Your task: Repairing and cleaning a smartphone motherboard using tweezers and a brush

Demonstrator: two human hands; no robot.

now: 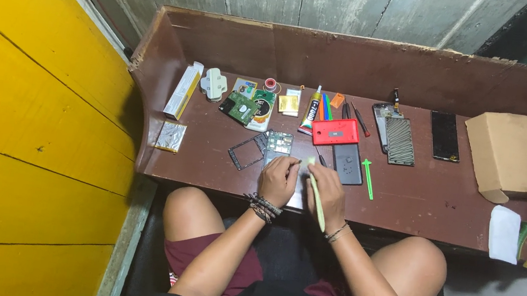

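At the centre of the frame the left hand point(278, 180) is pressing down, fingers curled, on a small device lying on the brown surface point(418, 200); most of that device is hidden under the two hands. The right hand point(327, 189) is closed around a pale green pry tool point(316, 201), whose tip is meeting the left fingers. A slip of that tip could be jabbing the left fingertips or gouging the device. The green circuit board point(279, 143) and black phone frame point(248, 151) are lying just above the hands, so a sudden push could be knocking them. The near edge is running right under the wrists, and a freed part could be dropping into the lap. Open room is lying to the right, between the green spudger point(367, 178) and the cardboard box point(509, 157).
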